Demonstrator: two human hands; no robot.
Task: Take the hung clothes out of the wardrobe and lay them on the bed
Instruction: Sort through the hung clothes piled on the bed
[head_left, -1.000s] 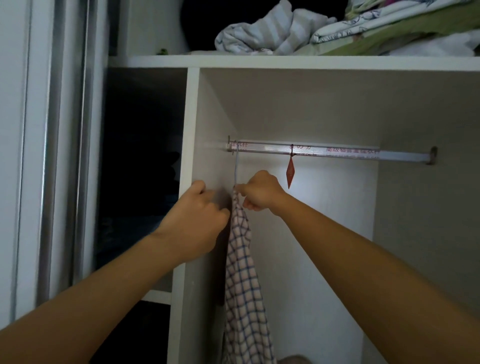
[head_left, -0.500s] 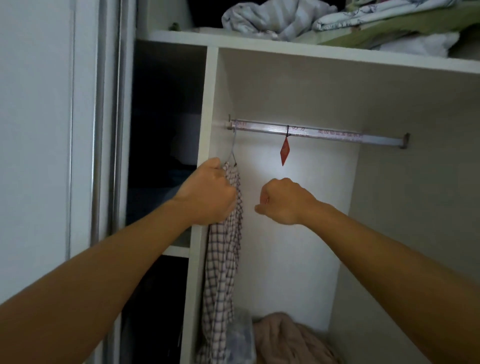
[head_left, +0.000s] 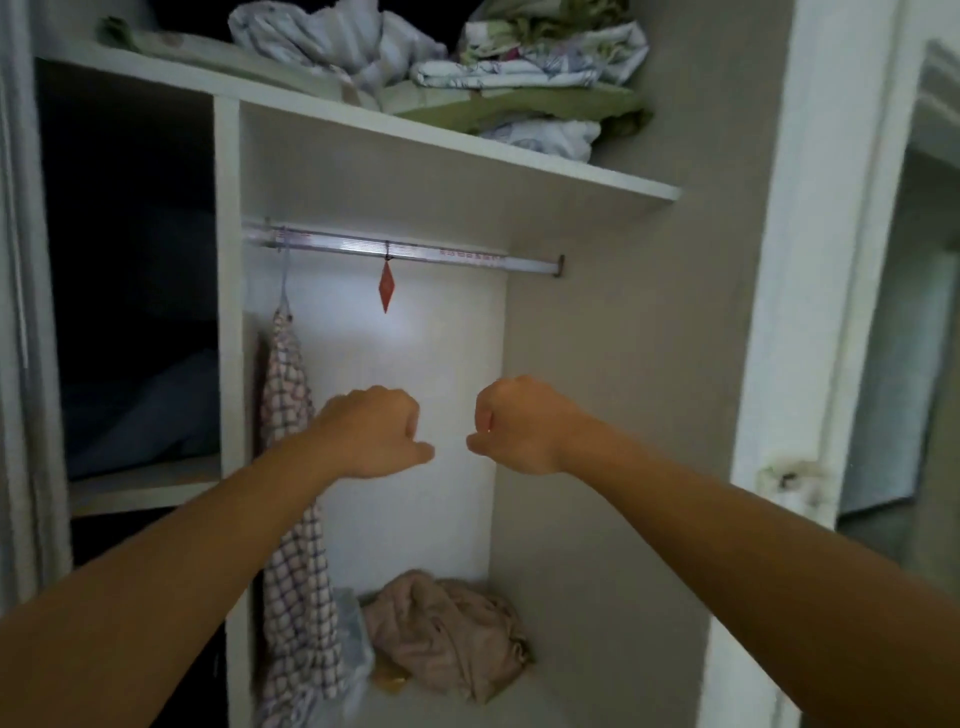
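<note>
Left hand: the left hand (head_left: 371, 434) is raised in front of the open wardrobe (head_left: 597, 364), fingers curled into a loose fist, thumb tip pointing right. It holds nothing.
Right hand: the right hand (head_left: 519, 423) is raised at the same level, just beside the left but apart from it, fingers curled into a fist. It holds nothing.
Checked shirt: the checked shirt (head_left: 296, 519) hangs on a thin hanger (head_left: 283, 280) hooked over the left end of the rail (head_left: 405, 252), close to the white divider panel (head_left: 227, 312). The left forearm crosses in front of its middle part; neither hand touches it.
Rail: a metal bar spanning the compartment, with a small red diamond-shaped tag (head_left: 385, 286) hanging near its middle.
Compartment floor: a crumpled pink cloth (head_left: 447, 634) lies at the bottom, just right of the shirt's lower part.
Top shelf: folded and bundled bedding (head_left: 519, 67) is stacked above the rail compartment.
Left compartment: dark; its contents cannot be told apart.
Bed: not in view.
</note>
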